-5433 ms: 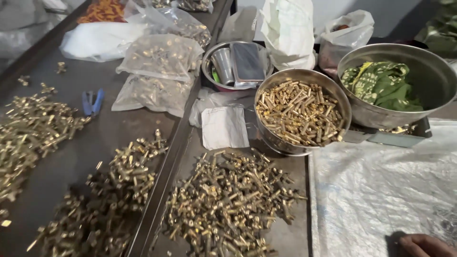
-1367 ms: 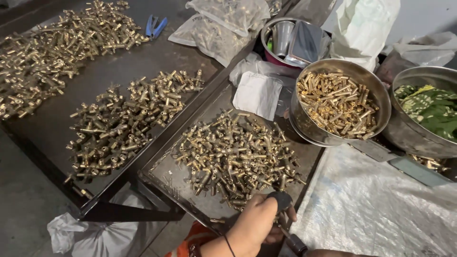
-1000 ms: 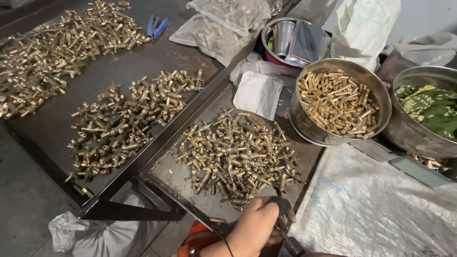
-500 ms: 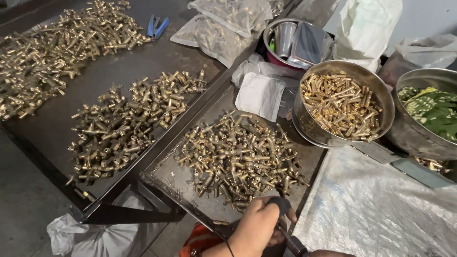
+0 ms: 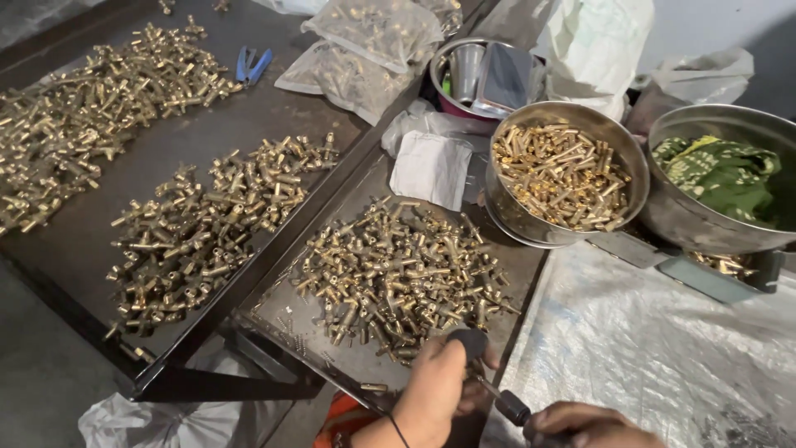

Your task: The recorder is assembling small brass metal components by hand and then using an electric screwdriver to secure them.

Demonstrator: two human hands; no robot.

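Two hands at near edge of surface (image 5: 249,149). Left hand (image 5: 439,390) curled around black-knobbed tool (image 5: 489,386), just near of brass fittings pile (image 5: 398,278). Right hand (image 5: 584,425) pinches tool's dark lower end. Tool likely stiff, light; grip knob. Fittings small, hard, probably slippery.

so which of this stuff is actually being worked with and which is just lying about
In use:
- dark-handled tool, held by left hand and right hand
- brass fittings pile on the tray by the hands

Lying about:
- bowl of brass pieces
- bowl with green cloth
- blue pliers
- bagged parts
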